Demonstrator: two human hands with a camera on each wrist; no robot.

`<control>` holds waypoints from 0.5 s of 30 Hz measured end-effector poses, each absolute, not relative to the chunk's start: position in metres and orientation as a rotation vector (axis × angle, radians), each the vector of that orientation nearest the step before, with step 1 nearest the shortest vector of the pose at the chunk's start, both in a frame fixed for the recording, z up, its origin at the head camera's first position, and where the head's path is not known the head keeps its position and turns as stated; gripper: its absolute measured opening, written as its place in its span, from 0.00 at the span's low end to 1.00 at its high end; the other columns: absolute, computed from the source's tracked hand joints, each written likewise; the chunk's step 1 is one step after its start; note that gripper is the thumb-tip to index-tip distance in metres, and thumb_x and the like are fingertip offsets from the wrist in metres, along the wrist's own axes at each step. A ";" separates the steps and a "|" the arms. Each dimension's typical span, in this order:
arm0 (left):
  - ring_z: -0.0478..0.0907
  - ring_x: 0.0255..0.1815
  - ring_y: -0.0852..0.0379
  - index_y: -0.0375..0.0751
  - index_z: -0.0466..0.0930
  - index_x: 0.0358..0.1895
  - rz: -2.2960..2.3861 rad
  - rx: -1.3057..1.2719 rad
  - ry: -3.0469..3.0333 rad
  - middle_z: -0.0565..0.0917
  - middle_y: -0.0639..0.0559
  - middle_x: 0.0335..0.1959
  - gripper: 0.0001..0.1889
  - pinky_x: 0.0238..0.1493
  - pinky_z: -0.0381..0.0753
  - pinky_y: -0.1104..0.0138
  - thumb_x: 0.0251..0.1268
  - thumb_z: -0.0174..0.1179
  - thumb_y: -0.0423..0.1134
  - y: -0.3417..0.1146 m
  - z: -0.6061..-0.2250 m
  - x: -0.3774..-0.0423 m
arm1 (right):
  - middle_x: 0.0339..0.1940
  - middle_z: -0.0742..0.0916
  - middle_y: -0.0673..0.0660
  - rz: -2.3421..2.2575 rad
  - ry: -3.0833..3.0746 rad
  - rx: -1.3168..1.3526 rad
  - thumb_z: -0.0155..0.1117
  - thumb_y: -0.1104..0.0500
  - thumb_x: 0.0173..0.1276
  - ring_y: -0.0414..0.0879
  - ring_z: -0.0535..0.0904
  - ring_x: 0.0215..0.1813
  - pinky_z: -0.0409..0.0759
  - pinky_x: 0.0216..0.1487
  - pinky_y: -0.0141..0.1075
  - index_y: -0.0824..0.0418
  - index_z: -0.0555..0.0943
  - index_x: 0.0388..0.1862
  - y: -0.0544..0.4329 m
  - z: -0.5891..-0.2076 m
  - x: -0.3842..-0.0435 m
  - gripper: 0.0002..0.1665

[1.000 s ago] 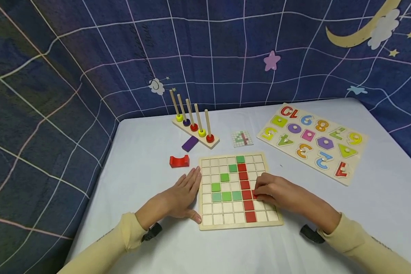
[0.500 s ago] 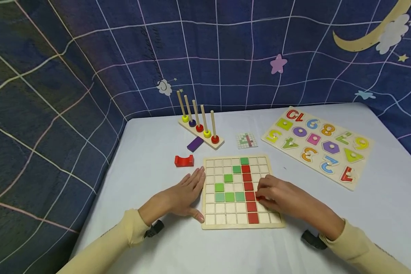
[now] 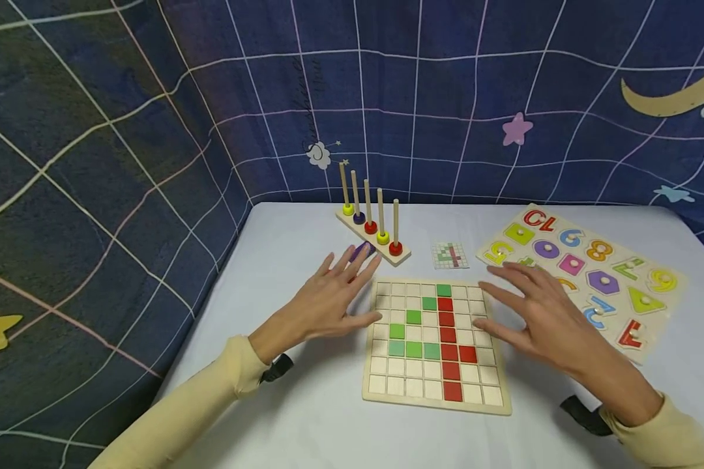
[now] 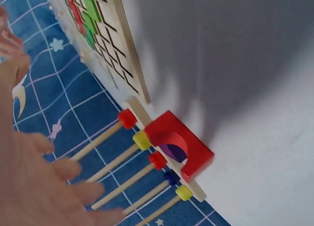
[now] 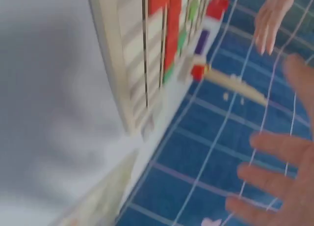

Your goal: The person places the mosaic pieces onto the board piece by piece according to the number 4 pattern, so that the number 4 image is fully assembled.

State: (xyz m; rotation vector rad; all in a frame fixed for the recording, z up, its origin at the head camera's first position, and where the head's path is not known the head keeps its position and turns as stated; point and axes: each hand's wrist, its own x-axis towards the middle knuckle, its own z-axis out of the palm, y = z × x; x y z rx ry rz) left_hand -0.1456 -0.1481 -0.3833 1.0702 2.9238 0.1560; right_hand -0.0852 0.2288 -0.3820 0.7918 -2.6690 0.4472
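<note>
A wooden grid board (image 3: 434,407) lies in front of me, with red tiles (image 3: 450,371) in a column, one more red tile (image 3: 467,354) right of it, and green tiles (image 3: 413,350) on its left part. My left hand (image 3: 322,301) hovers at the board's left edge, fingers spread, holding nothing. Over the right edge hangs my right hand (image 3: 540,316), fingers extended and apart, also holding nothing. A red arch block (image 4: 189,147) shows in the left wrist view; in the head view the left hand covers it.
Behind the board stands a peg stand (image 3: 400,257) with coloured beads, a purple block (image 3: 362,251) beside it. A small pattern card (image 3: 449,256) lies at its right. A number puzzle board (image 3: 674,286) is partly under the right hand in the head view.
My right hand has let go of the red tile, which now lies in the grid, and moved up and right. My left hand has lifted off the board's edge. The head view has shifted.
</note>
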 end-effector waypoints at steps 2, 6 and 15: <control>0.45 0.91 0.36 0.52 0.44 0.90 0.134 0.999 3.006 0.46 0.44 0.91 0.52 0.86 0.52 0.32 0.73 0.52 0.74 -0.148 -0.384 -0.150 | 0.84 0.70 0.66 0.446 -2.774 0.642 0.70 0.33 0.70 0.72 0.59 0.84 0.52 0.77 0.82 0.56 0.74 0.81 0.235 -0.379 -0.091 0.47; 0.44 0.91 0.34 0.53 0.46 0.90 0.126 0.864 3.105 0.44 0.44 0.91 0.52 0.85 0.51 0.28 0.72 0.51 0.75 -0.151 -0.390 -0.158 | 0.92 0.47 0.65 0.455 -2.944 0.371 0.55 0.28 0.78 0.76 0.35 0.90 0.32 0.72 0.90 0.53 0.52 0.91 0.247 -0.379 -0.100 0.54; 0.43 0.91 0.34 0.54 0.44 0.90 0.129 0.779 3.102 0.41 0.45 0.92 0.52 0.86 0.49 0.29 0.72 0.49 0.76 -0.158 -0.398 -0.164 | 0.92 0.44 0.66 0.447 -2.991 0.283 0.55 0.26 0.77 0.77 0.30 0.89 0.32 0.64 0.95 0.46 0.45 0.92 0.252 -0.384 -0.099 0.57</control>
